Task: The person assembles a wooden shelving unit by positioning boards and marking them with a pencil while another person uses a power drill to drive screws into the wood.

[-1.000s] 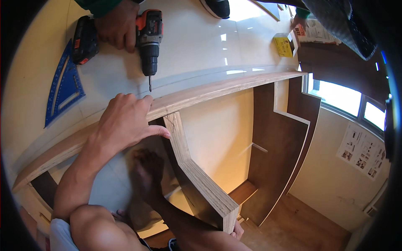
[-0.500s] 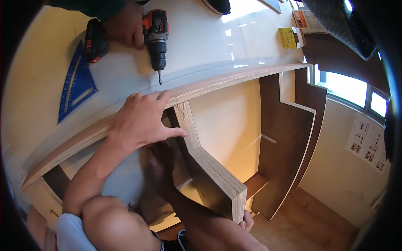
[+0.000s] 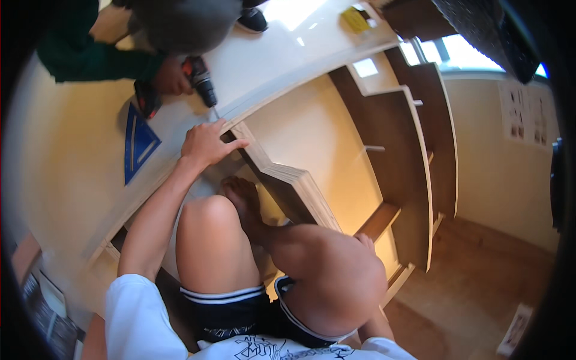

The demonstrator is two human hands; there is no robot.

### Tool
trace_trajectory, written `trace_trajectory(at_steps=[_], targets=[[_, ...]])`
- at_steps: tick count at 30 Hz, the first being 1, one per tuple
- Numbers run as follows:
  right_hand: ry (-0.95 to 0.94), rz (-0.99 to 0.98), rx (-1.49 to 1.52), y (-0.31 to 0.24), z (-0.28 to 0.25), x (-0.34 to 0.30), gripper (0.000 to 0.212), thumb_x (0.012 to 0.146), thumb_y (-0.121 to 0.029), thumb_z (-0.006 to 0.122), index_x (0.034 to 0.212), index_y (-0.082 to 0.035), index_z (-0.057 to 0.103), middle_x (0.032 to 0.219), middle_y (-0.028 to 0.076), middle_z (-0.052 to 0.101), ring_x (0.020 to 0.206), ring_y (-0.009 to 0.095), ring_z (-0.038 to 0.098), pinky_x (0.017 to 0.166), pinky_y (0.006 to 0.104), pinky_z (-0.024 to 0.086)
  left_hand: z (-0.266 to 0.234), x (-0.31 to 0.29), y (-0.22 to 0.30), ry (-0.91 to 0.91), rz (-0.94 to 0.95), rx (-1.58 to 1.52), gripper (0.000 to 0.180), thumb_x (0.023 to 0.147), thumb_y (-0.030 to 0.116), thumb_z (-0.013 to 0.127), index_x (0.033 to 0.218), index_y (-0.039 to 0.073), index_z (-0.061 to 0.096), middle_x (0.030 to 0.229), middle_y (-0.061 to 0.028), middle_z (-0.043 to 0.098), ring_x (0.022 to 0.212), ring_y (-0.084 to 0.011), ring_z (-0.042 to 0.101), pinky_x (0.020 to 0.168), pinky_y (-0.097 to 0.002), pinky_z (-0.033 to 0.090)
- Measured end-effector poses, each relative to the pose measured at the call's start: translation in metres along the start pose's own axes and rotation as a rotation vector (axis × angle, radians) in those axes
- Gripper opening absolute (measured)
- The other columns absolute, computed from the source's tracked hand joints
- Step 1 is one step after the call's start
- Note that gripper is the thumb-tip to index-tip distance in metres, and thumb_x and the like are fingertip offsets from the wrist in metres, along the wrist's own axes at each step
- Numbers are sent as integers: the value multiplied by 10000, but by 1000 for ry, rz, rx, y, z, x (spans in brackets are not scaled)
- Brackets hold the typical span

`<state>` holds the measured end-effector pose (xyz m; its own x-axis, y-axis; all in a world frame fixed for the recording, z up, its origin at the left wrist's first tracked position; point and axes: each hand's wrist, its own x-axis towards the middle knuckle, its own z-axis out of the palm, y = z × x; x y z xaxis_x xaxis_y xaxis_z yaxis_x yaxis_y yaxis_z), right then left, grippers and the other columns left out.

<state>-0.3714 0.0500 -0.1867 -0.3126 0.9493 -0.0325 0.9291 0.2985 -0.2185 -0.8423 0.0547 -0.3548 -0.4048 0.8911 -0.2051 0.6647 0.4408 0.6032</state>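
My left hand (image 3: 206,144) hooks its fingers over the long plywood board (image 3: 279,87), its thumb stretched to the top of a stepped wooden panel (image 3: 288,173). That panel meets the board at a joint by my fingertips. Mostly hidden behind my raised knee, my right hand (image 3: 365,241) has its fingers curled at the panel's near end. A co-worker's hand (image 3: 173,77) holds a red and black cordless drill (image 3: 200,79). Its bit points at the board just beyond my left fingers; whether it touches cannot be made out.
A blue set square (image 3: 139,147) lies left of the drill on the pale surface. The co-worker's grey-covered head (image 3: 183,24) leans in above. A yellow box (image 3: 357,20) stands far back. More dark stepped panels (image 3: 393,144) rise at right; my bare foot (image 3: 240,192) is inside the frame.
The co-worker has leaned in and brought the drill's bit closer to the board beside my left hand. My view has shifted, showing my knees and shorts. Both my hands keep their places on the wood.
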Motion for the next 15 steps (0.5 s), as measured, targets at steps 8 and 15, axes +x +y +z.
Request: trace_trajectory(at_steps=[8,15], targets=[[247,-62,56,-24,24,7,539,833,-581,774,880,-48,708,819,142,681,836,341,625,799,475,457,7,7,-51,-36,35,151,731,946,609,762,1390,31,699,1278,-247,753,1205,-440,709,1003,-478,559],[384,70,96,-5,-18,-31,590,847,-632,753,928,-48,726,876,139,679,907,326,606,845,460,460,31,16,-69,-6,225,283,659,977,559,738,1406,62,686,1262,-249,751,1182,-452,708,971,-492,555]])
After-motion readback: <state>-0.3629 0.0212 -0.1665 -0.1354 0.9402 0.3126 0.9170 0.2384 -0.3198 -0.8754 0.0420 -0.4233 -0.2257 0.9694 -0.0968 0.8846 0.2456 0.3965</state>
